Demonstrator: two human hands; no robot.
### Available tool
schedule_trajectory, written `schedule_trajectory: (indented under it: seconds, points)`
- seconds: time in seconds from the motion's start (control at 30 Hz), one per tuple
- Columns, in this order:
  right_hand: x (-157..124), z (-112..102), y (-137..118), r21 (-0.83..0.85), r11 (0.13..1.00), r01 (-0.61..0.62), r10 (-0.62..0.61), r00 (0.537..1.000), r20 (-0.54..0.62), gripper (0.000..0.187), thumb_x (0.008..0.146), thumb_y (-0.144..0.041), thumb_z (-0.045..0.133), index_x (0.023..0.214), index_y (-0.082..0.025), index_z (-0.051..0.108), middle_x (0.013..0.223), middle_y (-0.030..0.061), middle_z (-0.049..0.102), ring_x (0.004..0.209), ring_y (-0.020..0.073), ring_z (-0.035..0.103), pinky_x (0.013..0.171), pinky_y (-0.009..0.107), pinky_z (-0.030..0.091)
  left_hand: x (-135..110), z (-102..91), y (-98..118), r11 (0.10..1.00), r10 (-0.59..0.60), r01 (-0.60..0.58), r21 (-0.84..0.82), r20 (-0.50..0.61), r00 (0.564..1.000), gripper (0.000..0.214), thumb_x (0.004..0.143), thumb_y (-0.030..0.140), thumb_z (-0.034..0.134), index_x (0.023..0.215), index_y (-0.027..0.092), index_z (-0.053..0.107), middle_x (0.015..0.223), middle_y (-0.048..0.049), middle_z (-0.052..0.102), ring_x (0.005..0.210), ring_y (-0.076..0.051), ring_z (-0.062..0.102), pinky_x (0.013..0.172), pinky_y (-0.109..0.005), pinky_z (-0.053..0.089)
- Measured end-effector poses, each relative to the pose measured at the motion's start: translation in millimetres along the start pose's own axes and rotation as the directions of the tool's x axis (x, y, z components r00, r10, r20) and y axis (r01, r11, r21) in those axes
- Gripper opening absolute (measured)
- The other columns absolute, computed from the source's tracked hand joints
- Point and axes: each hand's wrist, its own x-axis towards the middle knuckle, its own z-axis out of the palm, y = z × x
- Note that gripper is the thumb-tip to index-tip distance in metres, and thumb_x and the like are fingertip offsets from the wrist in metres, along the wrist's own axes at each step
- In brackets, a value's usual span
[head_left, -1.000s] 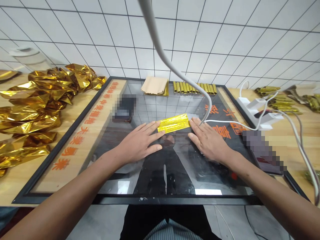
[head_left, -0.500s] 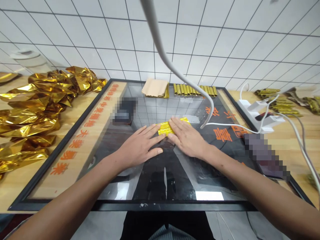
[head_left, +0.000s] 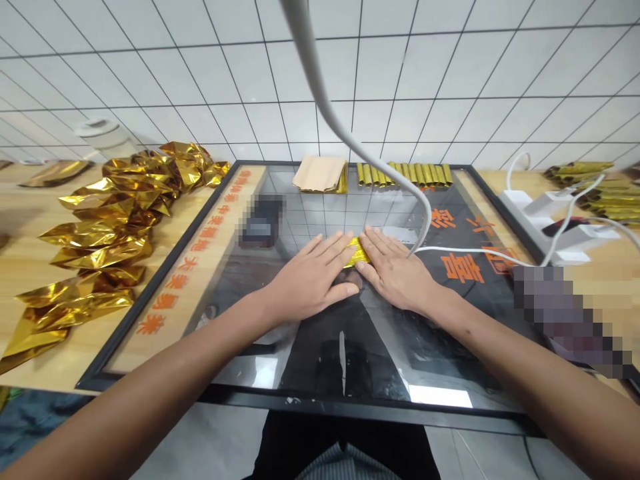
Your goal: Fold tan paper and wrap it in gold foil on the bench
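A folded gold foil strip [head_left: 358, 252] lies on the glass-topped board [head_left: 320, 347] near its middle. Only a small part of the strip shows between my hands. My left hand [head_left: 313, 277] lies flat with fingers stretched out, its fingertips over the strip's left part. My right hand [head_left: 395, 270] is flat too, fingers together, pressing on the strip's right part. The two hands nearly touch above the foil.
Crumpled gold foil sheets [head_left: 107, 220] are heaped on the wooden table at left. A brown paper stack [head_left: 320, 173] and a row of gold rolls [head_left: 405, 175] sit at the board's far edge. A white cable [head_left: 325, 100] hangs in front; a power strip [head_left: 555, 220] is at right.
Both hands slid inward over the gold strip until they almost meet, covering most of it. The view has shifted slightly to the right.
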Motion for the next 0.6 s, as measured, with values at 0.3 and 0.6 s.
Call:
schedule_trajectory:
  seconds: [0.3,0.6]
  points:
    - [2,9,4,0.003,1.000,0.012,-0.012,0.999,-0.029,0.078,0.115,-0.055,0.026,0.169,0.001,0.040,0.178,0.0262,0.030,0.169,0.0331,0.027,0.137,0.054,0.026,15,26.8,-3,0.998,-0.060,0.060,-0.006,0.088,0.994,0.094,0.110,0.079,0.021,0.175,0.012,0.026,0.182,-0.0210,0.024,0.172,-0.034,0.018,0.138,-0.056,0.018]
    - [1,8,5,0.007,1.000,0.009,-0.009,1.000,-0.029,0.079,0.115,-0.056,0.025,0.170,-0.001,0.040,0.178,0.0247,0.032,0.168,0.0327,0.028,0.137,0.053,0.026,-15,24.7,-12,0.998,-0.039,0.035,0.061,0.074,0.997,0.091,0.111,0.077,0.021,0.174,0.012,0.031,0.182,-0.0215,0.024,0.170,-0.037,0.024,0.136,-0.058,0.024]
